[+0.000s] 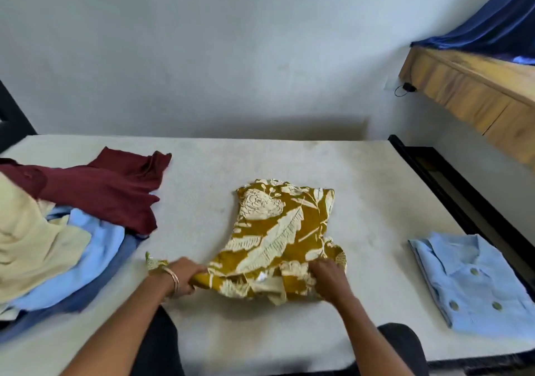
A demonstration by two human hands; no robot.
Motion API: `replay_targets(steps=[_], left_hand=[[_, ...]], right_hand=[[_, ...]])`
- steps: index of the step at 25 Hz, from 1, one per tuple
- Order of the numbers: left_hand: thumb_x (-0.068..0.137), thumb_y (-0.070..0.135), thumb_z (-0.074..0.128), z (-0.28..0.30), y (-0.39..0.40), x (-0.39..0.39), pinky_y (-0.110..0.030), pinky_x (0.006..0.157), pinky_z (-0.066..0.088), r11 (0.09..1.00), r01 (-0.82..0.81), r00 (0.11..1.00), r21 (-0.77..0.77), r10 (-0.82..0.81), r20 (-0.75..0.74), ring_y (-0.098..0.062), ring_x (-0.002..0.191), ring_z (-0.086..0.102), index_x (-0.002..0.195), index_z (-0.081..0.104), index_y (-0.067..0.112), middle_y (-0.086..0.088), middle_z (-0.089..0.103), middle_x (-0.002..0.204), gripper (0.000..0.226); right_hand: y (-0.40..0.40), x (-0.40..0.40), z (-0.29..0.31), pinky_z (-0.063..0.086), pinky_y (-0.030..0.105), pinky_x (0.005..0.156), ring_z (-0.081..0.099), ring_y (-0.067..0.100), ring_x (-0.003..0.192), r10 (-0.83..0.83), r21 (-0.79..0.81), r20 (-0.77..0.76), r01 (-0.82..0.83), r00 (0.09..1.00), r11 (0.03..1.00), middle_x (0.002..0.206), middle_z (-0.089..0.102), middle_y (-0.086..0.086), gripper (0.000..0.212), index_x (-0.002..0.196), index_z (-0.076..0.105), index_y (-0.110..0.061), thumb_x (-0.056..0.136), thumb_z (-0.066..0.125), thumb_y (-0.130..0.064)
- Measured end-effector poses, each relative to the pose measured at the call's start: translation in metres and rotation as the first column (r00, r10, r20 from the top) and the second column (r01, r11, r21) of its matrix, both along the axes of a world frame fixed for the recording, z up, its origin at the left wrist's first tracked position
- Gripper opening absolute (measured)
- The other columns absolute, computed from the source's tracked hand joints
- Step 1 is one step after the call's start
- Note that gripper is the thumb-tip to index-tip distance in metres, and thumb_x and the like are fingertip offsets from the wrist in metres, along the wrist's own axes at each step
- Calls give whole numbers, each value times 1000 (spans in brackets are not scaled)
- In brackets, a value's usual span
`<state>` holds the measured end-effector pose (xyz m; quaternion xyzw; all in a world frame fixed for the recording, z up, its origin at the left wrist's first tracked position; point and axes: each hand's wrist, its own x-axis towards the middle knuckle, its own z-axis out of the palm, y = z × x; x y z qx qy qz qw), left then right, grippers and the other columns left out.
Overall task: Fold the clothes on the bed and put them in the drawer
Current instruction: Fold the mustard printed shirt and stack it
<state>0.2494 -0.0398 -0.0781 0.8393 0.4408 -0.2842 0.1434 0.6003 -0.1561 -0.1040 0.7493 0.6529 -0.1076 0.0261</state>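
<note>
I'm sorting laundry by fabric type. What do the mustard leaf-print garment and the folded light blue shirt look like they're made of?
Mustard leaf-print garment: thin, soft woven cloth, perhaps cotton or rayon, matte; it bunches limply where both hands grip its near edge. Folded light blue shirt: crisper woven fabric, likely cotton or a blend, matte; it holds flat folds and a shaped collar, with pale buttons. The exact fibre can't be told.

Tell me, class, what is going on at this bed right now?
A person is folding a mustard leaf-print garment in the middle of the bed. Both the left hand and the right hand grip its near edge. A folded light blue shirt lies to the right. An unfolded pile of maroon, cream and blue clothes waits on the left.
</note>
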Motion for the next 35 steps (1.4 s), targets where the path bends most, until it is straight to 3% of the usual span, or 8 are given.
replay_targets(steps=[7, 11, 16, 21, 23, 26, 29, 35], left_hand=[[80, 43, 70, -55, -48, -4, -31, 105, 36, 981, 21, 1000, -190, -20, 7, -22, 129, 44, 139, 41, 40, 1, 48, 142, 65], [79, 42, 74, -37, -41, 3, -25, 99, 39, 926, -292, 905, -237, 348, 243, -19, 121, 51, 133, 52, 28, -1, 53, 137, 61], [78, 47, 75, 5, -22, 16, -22, 83, 46, 777, -403, 915, -484, 325, -239, -17, 102, 60, 124, 58, 13, -10, 56, 134, 59], [87, 37, 58, 24, 12, 60, -42, 97, 42, 856, -497, 867, 142, 494, 61, -30, 117, 54, 117, 63, 20, -10, 58, 127, 35], [94, 35, 50, 58, 40, 88, -46, 99, 35, 644, -726, 676, 239, 606, 419, -32, 122, 44, 117, 64, 24, -12, 50, 129, 30], [95, 29, 46, 120, 110, 120, -44, 96, 43, 353, -907, 118, -231, 738, 665, -33, 121, 52, 120, 64, 19, -15, 57, 130, 33], [96, 42, 46, 176, 162, 140, -55, 75, 56, 274, -277, -583, -921, 714, 388, -32, 93, 67, 111, 66, 15, -13, 70, 109, 37], [86, 39, 69, 216, 175, 125, -33, 79, 57, 607, -206, -761, -768, 393, 516, -21, 90, 69, 109, 71, 15, -5, 73, 93, 33]], right_hand=[[-74, -7, -42, 42, 35, 92, 37, 30, 130, 34, -225, -62, -47, 997, 973, 137, 43, 8, 42, 124, 59, -16, 90, 45, 4], [-62, -3, -20, 46, 29, 81, 57, 30, 114, -180, -288, -306, 89, 935, 953, 121, 60, 6, 36, 120, 64, -17, 88, 51, -6], [-14, 8, 24, 48, 35, 99, 59, 25, 114, -149, -766, -243, -95, 959, 635, 128, 61, 3, 65, 134, 56, -15, 86, 64, -57], [49, -8, 57, 45, 42, 93, 51, 30, 120, -140, -363, 213, 212, 967, 907, 130, 57, 9, 34, 126, 61, -20, 95, 52, -33], [85, -1, 87, 45, 41, 88, 54, 34, 118, -389, -32, 99, 394, 916, 919, 124, 59, 12, 31, 120, 63, -23, 95, 46, -23], [148, 19, 147, 50, 35, 68, 67, 35, 85, -395, 31, -747, 622, 534, 783, 100, 68, 20, 25, 98, 64, -18, 85, 45, -8], [191, 26, 201, 59, 46, 59, 68, 31, 70, -13, 83, -992, 720, 126, 689, 95, 69, 20, 47, 94, 68, -23, 84, 30, 3], [203, 44, 211, 56, 39, 75, 65, 20, 84, 271, 379, -925, 636, 266, 672, 91, 68, 8, 52, 100, 71, -13, 74, 38, 17]])
